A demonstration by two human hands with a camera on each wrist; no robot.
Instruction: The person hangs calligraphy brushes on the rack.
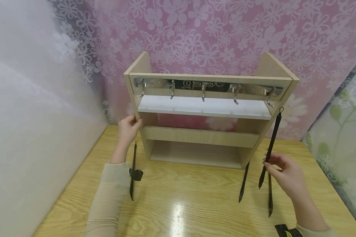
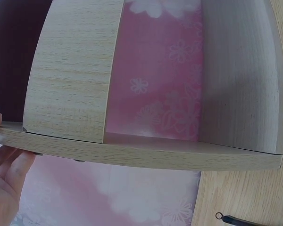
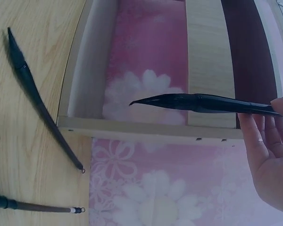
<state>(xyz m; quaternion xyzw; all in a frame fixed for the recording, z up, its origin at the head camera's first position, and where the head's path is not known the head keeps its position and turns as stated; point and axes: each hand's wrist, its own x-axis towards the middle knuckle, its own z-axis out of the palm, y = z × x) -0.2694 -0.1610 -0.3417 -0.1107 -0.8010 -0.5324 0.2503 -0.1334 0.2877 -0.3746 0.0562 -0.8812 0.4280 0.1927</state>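
A light wooden shelf rack (image 1: 201, 136) stands on the table, its metal hook rail (image 1: 163, 83) across the upper front. My left hand (image 1: 129, 130) grips the edge of the rack's left side panel (image 2: 146, 155), thumb on one face and fingers on the other. To the right of the rack, my right hand (image 1: 289, 174) pinches a dark calligraphy brush (image 1: 273, 140) by its handle. This brush is tilted, hanging loop up and pointed tip down. In the right wrist view, the held brush (image 3: 179, 102) passes in front of the rack, apart from its frame.
One calligraphy brush (image 1: 133, 171) lies on the table left of the rack, partly behind a black wrist strap (image 1: 136, 174). Two more brushes, one (image 1: 244, 184) nearer the rack and another (image 1: 270, 199), lie at the right. Flowered pink cloth (image 1: 195, 33) hangs behind.
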